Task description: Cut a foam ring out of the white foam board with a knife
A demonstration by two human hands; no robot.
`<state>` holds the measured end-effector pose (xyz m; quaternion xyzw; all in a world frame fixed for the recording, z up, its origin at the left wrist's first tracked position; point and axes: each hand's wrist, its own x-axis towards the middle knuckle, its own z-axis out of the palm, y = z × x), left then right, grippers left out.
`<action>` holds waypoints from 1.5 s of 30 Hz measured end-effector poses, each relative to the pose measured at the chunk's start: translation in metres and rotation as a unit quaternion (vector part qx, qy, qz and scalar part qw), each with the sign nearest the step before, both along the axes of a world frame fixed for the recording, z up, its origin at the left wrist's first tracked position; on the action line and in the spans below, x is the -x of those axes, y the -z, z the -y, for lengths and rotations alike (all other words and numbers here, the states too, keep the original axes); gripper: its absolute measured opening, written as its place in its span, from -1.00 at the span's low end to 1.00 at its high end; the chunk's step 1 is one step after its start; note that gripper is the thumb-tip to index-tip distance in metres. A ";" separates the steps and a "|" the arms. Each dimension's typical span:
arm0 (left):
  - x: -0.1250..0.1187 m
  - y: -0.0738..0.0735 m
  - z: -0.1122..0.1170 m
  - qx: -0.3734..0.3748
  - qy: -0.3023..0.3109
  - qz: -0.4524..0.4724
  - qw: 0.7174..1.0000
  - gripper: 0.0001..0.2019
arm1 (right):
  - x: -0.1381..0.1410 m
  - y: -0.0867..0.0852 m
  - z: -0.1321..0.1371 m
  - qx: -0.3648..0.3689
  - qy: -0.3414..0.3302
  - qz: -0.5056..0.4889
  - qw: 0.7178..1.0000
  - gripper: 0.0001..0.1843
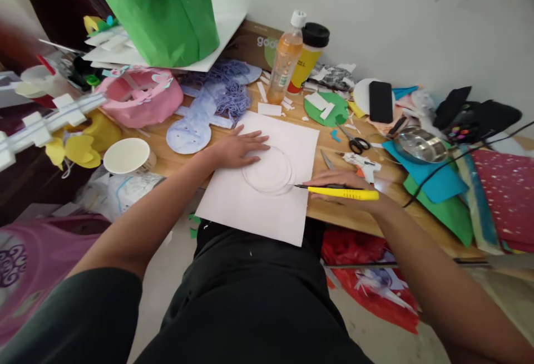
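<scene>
A white sheet of paper or thin board (pixel 258 214) overhangs the table's front edge, with overlapping pencil circles (pixel 269 172) drawn on it. My left hand (pixel 240 148) lies flat on the sheet's upper left part, fingers spread beside the circles. In my right hand (pixel 346 179) is a yellow utility knife (pixel 344 192), its dark tip pointing left over the sheet, near the right edge of the circles. I cannot tell whether the blade touches the sheet. Scissors (pixel 357 144) and a white glue gun (pixel 362 165) lie just beyond my right hand.
A drink bottle (pixel 286 60) and a yellow cup with black lid (pixel 309 55) stand behind the sheet. Left are a paper bowl (pixel 129 156), pink basket (pixel 142 99) and green pot (pixel 167 21). Right are a phone (pixel 381 101), metal bowl (pixel 421 144) and black cable (pixel 442 172).
</scene>
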<state>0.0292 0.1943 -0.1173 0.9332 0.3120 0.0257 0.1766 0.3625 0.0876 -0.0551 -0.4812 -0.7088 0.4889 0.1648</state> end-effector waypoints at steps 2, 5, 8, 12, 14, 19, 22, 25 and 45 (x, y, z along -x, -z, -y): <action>-0.001 0.001 0.001 0.000 -0.004 0.008 1.000 -0.48 | 0.006 -0.008 -0.010 0.025 -0.049 0.006 0.998 -0.71; -0.001 0.004 0.002 -0.004 -0.010 0.030 1.000 -0.49 | 0.012 -0.017 -0.024 0.030 -0.140 0.011 0.990 -0.66; 0.000 0.007 0.001 -0.007 -0.005 0.050 0.999 -0.50 | 0.014 -0.019 -0.037 0.016 -0.204 0.007 0.979 -0.62; 0.001 0.006 0.001 -0.006 -0.006 0.054 0.999 -0.51 | 0.019 -0.017 -0.053 0.028 -0.208 0.050 0.976 -0.63; 0.001 0.006 0.001 -0.004 -0.008 0.053 0.999 -0.51 | 0.025 -0.018 -0.059 0.054 -0.187 0.074 0.978 -0.67; 0.002 0.008 0.002 -0.005 -0.004 0.066 0.998 -0.52 | 0.035 -0.025 -0.068 0.127 -0.138 0.086 0.979 -0.76; 0.002 0.010 0.001 -0.007 -0.003 0.075 0.997 -0.52 | 0.032 -0.021 -0.071 0.114 -0.182 0.071 0.974 -0.72; 0.002 0.011 0.000 -0.004 0.000 0.075 0.997 -0.52 | 0.026 -0.009 -0.070 0.053 -0.259 0.045 0.963 -0.64; 0.004 0.013 0.000 -0.014 0.006 0.092 0.996 -0.54 | -0.002 0.044 0.096 -0.294 -0.083 0.392 0.868 -0.58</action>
